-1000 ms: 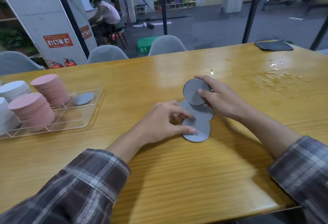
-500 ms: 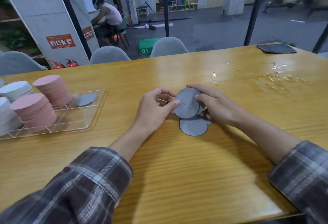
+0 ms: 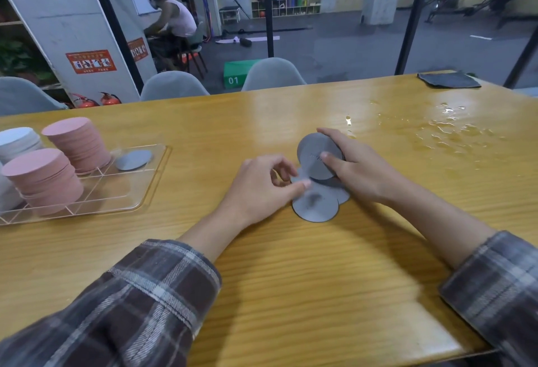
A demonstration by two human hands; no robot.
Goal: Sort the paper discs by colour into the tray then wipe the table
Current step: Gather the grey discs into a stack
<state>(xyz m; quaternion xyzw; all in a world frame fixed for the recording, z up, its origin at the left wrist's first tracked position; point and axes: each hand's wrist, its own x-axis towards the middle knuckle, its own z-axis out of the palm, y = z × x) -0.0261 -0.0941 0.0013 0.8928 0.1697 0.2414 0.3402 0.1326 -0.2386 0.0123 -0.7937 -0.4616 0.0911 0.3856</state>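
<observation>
Around the edges first: the yellow wooden worktop [image 3: 262, 264] has a puddle of spilled water [image 3: 448, 131] on the right side and a dark grey cloth [image 3: 448, 80] lying at the far right corner. Both are well apart from the discs. Three grey shell chairs [image 3: 174, 85] line the far edge. Behind the glass there's a green box marked 01 [image 3: 235, 75], two red fire extinguishers [image 3: 109, 98] and a seated person [image 3: 171, 20].

At the left sits the clear plastic divided tray [image 3: 151, 180]. It holds two stacks of pink paper discs [image 3: 77, 139], two stacks of white paper discs [image 3: 19, 142] (one cut off by the frame edge), and one lone grey paper disc [image 3: 134, 159] lying flat just beside the rear pink stack.

In the middle, the right hand [image 3: 358, 171] grips a tilted grey paper disc [image 3: 314, 157], thumb across its face and fingers behind. Can't tell if that's one disc or a few. Under it is an overlapping cluster of loose grey paper discs [image 3: 316, 205] flat on the worktop. I count three: the nearest shows in full, the other two are partly hidden by the hands. The left hand [image 3: 262, 189] is curled with its thumb tip on the cluster, but it's too blurry to tell whether it's actually pinching one. Both arms are in plaid sleeves [image 3: 151, 294].
</observation>
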